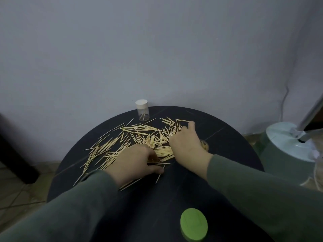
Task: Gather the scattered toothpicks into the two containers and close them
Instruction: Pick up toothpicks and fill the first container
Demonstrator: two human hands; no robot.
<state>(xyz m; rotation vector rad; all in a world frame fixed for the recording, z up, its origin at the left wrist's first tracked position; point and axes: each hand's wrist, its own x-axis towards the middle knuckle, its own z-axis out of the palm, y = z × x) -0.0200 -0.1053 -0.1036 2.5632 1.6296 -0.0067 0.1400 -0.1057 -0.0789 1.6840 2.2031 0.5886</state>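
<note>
Green lid [194,224] lies nearest on the black tabletop [227,140], off its container. Beyond it, the left hand [138,161] curls over a small bundle of toothpicks [139,135] — apparently pinching some; the right hand [187,142] rests fingers-spread on the pile, raking inward. Sweep with flat fingers, align the sticks parallel, then lift in bunches. An open container [204,144] sits partly hidden behind the right wrist; the white-capped clear container [143,110] stands farthest — uncap it before filling.
</note>
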